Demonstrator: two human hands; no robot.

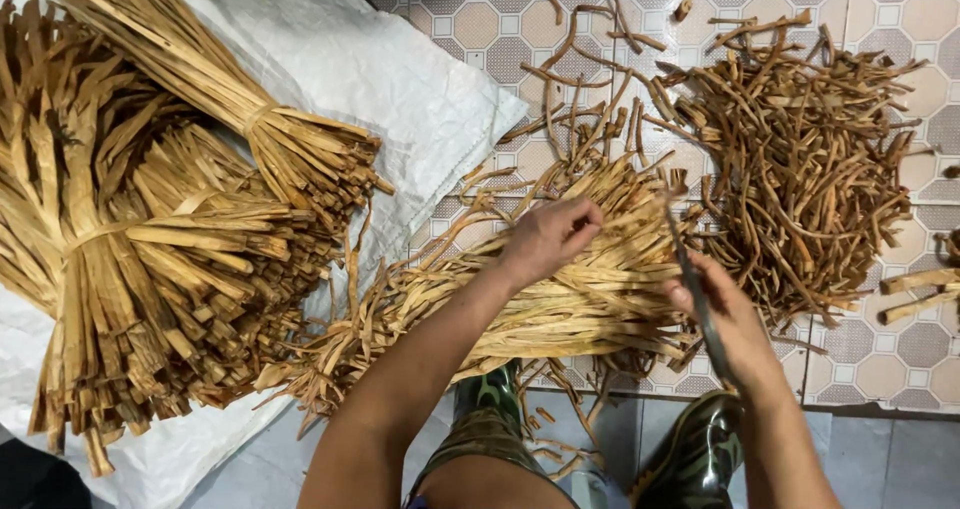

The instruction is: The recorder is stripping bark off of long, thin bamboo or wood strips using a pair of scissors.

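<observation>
My left hand (548,236) rests on a loose heap of pale dried plant strips (520,309) lying across the floor in front of me, its fingers pinching one strip at the heap's right end. My right hand (725,321) is closed around a thin dark blade (688,269) that points up and away toward the strips' right ends. Both forearms reach in from the bottom edge.
Tied bundles of the same strips (150,229) lie on a white woven sack (400,79) at the left. A pile of darker curled offcuts (800,159) covers the tiled floor (900,359) at the right. My two dark rubber boots (690,459) stand below the heap.
</observation>
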